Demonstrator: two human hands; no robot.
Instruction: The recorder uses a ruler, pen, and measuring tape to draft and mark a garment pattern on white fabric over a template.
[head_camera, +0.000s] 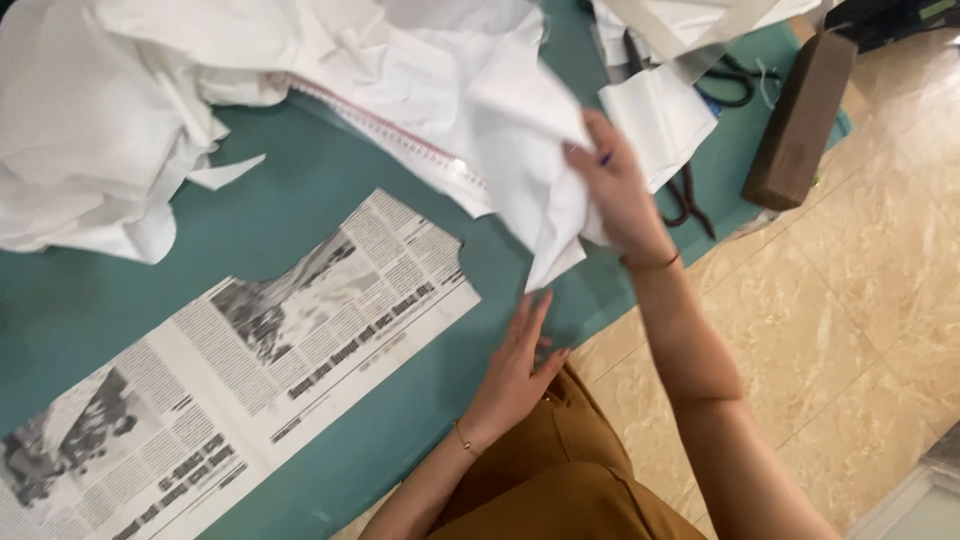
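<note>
Nearest the person, the left hand (515, 365) lies flat and open on the teal table (300, 210), fingers spread near the table's edge and holding nothing; a thin bracelet sits at its wrist. Just to its left, a sheet of newspaper (240, 380), cut along one side, lies flat on the table, grey photographs and columns of print running diagonally from the lower left up toward the middle. Farther out, the right hand (615, 190) is closed on a piece of white fabric (530, 150), pinching its edge and lifting it above the table; the fabric is creased, with a pointed corner hanging down. It runs into a larger crumpled heap of white cloth (110, 120) across the far left. Beyond the right hand lie dark scissors (688, 200), and a brown rectangular block (800, 120) rests at the table's far right edge.
</note>
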